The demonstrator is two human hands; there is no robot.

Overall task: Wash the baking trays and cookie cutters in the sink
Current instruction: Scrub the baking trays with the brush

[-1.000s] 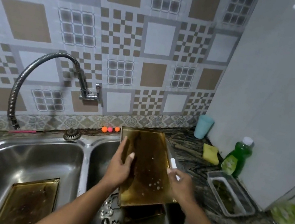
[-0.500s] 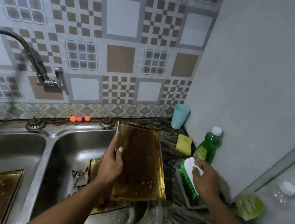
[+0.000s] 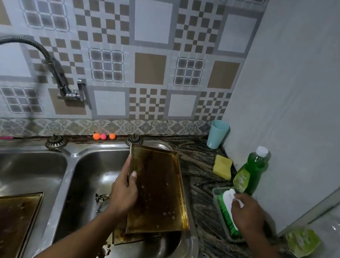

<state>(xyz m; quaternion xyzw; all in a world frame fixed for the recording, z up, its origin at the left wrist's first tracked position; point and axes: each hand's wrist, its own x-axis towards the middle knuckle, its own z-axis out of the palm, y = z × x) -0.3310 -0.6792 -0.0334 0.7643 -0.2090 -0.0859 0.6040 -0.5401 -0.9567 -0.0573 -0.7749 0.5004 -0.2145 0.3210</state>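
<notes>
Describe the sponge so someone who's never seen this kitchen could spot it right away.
Find the double steel sink, then the dark marbled counter to its right. Near the back corner, the sponge lies flat between a pale blue cup and a green soap bottle. It is the only plain yellow block there; the nearby brush is green and white.

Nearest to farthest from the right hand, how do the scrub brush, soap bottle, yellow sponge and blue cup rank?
1. scrub brush, touched by the right hand.
2. soap bottle, just behind, by the wall.
3. yellow sponge, behind and leftward.
4. blue cup, back corner.
</notes>
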